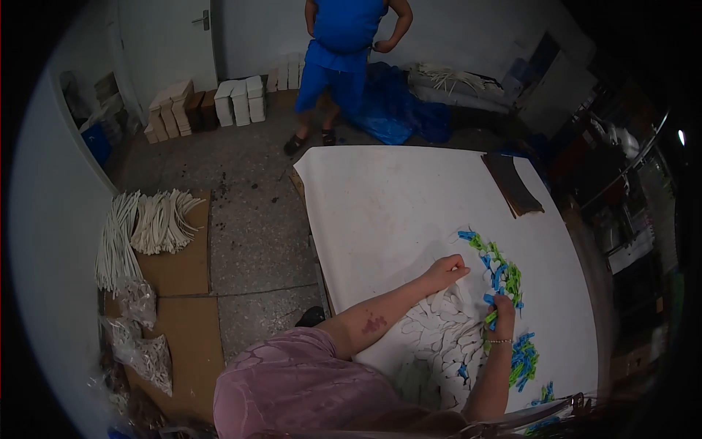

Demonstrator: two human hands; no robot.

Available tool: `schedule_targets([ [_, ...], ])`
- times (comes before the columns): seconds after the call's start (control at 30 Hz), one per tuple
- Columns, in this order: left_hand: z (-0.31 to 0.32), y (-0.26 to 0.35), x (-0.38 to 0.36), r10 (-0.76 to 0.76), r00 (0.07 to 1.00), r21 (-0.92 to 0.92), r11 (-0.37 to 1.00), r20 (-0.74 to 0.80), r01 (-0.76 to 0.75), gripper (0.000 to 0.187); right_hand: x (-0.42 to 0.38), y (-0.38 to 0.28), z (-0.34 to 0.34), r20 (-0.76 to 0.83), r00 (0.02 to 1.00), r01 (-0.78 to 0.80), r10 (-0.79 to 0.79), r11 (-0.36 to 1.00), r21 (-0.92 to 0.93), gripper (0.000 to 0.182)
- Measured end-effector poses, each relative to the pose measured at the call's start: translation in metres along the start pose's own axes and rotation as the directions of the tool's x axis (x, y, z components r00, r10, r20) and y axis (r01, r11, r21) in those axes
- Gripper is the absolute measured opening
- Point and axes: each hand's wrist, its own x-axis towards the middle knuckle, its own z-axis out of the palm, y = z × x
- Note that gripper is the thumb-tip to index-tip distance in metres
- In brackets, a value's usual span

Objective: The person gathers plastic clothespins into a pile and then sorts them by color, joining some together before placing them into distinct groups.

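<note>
My left hand (446, 271) is closed in a pinch above the white cloth-covered table, at the upper edge of a heap of flat white pieces (439, 322). What its fingers hold, if anything, is too small to make out. Lower and to the right, my right hand (503, 314) curls round green and blue clips (491, 317) that show at its fingers. Beside it, a row of loose blue and green clips (513, 282) curves along the table. More clips (523, 362) lie below, right of my wrist.
A dark brown flat piece (512, 184) lies at the far right of the table (387, 197). Beyond the table stands a person in blue (344, 44). Bundled white strips (164, 223) and plastic bags (142, 351) rest on cardboard at left. Stacked blocks (241, 101) line the wall.
</note>
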Motion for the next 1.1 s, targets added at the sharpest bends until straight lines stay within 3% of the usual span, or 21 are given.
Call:
schedule_targets([
  [0.03, -0.004, 0.001, 0.002, -0.04, 0.999, -0.03, 0.999, -0.036, 0.039, 0.026, 0.0, -0.003, -0.018, -0.133, 0.991, 0.031, -0.029, 0.999, 0.01, 0.018],
  [0.1, -0.005, 0.002, 0.003, -0.078, 0.995, -0.064, 0.995, -0.067, 0.074, 0.027, 0.029, 0.037, -0.1, -0.244, 0.918, 0.212, -0.312, 0.907, -0.364, 0.023],
  [0.17, -0.003, -0.002, 0.003, -0.081, 0.996, -0.034, 0.996, -0.035, 0.08, 0.029, 0.03, 0.046, -0.166, -0.251, 0.862, 0.174, -0.439, 0.723, -0.668, 0.028],
  [0.2, -0.003, -0.001, 0.003, -0.082, 0.996, -0.036, 0.996, -0.032, 0.08, 0.029, 0.024, 0.041, -0.173, -0.255, 0.862, 0.17, -0.439, 0.723, -0.669, 0.028],
  [0.27, -0.005, 0.003, 0.001, -0.129, 0.991, 0.316, 0.942, 0.034, 0.112, 0.03, 0.001, 0.026, -0.188, -0.384, 0.85, -0.243, -0.362, 0.377, -0.894, 0.031],
  [0.3, -0.006, 0.0, 0.0, -0.137, 0.989, 0.312, 0.943, 0.056, 0.113, 0.03, -0.003, 0.028, -0.188, -0.404, 0.843, -0.265, -0.355, 0.378, -0.887, 0.031],
  [0.37, -0.001, -0.011, -0.003, 0.308, 0.951, 0.565, 0.787, -0.008, -0.25, 0.026, -0.008, 0.027, -0.183, -0.273, 0.815, -0.258, -0.512, 0.101, -0.961, 0.033],
  [0.43, -0.002, -0.016, -0.006, 0.355, 0.934, 0.604, 0.738, 0.031, -0.3, 0.019, 0.002, 0.028, -0.173, -0.194, 0.805, -0.086, -0.561, 0.213, -0.973, 0.032],
  [0.53, 0.0, -0.018, -0.008, 0.255, 0.958, 0.58, 0.765, 0.129, -0.281, 0.017, 0.022, 0.032, -0.145, -0.106, 0.838, 0.083, -0.536, 0.318, -0.944, 0.047],
  [0.57, 0.001, -0.019, -0.007, 0.214, 0.965, 0.543, 0.798, 0.154, -0.263, 0.016, 0.026, 0.025, -0.129, -0.04, 0.838, 0.145, -0.544, 0.293, -0.945, 0.052],
  [0.6, 0.002, -0.018, -0.007, 0.209, 0.957, 0.522, 0.804, 0.199, -0.284, 0.016, 0.036, 0.024, -0.121, -0.049, 0.891, 0.14, -0.451, 0.375, -0.917, 0.065],
  [0.67, 0.001, -0.015, -0.007, 0.152, 0.971, 0.546, 0.806, 0.185, -0.23, 0.016, 0.047, 0.021, -0.1, -0.053, 0.946, 0.068, -0.319, 0.359, -0.931, 0.084],
  [0.7, 0.002, -0.015, -0.007, 0.15, 0.967, 0.54, 0.807, 0.206, -0.24, 0.016, 0.054, 0.024, -0.093, -0.075, 0.945, 0.049, -0.317, 0.366, -0.929, 0.084],
  [0.77, 0.002, -0.015, -0.006, 0.082, 0.977, 0.573, 0.799, 0.194, -0.181, 0.015, 0.069, 0.029, -0.081, -0.121, 0.964, -0.074, -0.235, 0.197, -0.978, 0.097],
  [0.8, 0.002, -0.015, -0.005, 0.081, 0.976, 0.572, 0.799, 0.202, -0.185, 0.015, 0.073, 0.025, -0.071, -0.128, 0.964, -0.081, -0.235, 0.201, -0.976, 0.097],
  [0.87, 0.002, -0.015, -0.006, 0.08, 0.978, 0.57, 0.802, 0.192, -0.178, 0.015, 0.076, 0.018, -0.053, -0.31, 0.938, -0.279, -0.155, 0.191, -0.941, 0.098],
  [0.9, 0.002, -0.014, -0.006, 0.075, 0.978, 0.571, 0.802, 0.196, -0.176, 0.015, 0.08, 0.021, -0.048, -0.313, 0.938, -0.283, -0.151, 0.193, -0.94, 0.098],
  [0.97, 0.003, -0.012, -0.005, 0.032, 0.979, 0.584, 0.798, 0.201, -0.147, 0.015, 0.085, 0.031, -0.04, -0.17, 0.955, -0.09, -0.242, 0.308, -0.947, 0.09],
  [1.0, 0.003, -0.012, -0.006, 0.027, 0.978, 0.585, 0.798, 0.205, -0.145, 0.015, 0.084, 0.034, -0.034, -0.174, 0.956, -0.095, -0.237, 0.311, -0.946, 0.09],
  [1.07, 0.003, -0.009, -0.006, 0.023, 0.98, 0.593, 0.794, 0.197, -0.138, 0.015, 0.082, 0.039, -0.02, 0.114, 0.946, 0.221, -0.304, 0.344, -0.913, 0.079],
  [1.1, 0.004, -0.009, -0.006, 0.021, 0.979, 0.594, 0.793, 0.202, -0.139, 0.015, 0.071, 0.038, -0.007, 0.17, 0.92, 0.286, -0.353, 0.308, -0.908, 0.069],
])
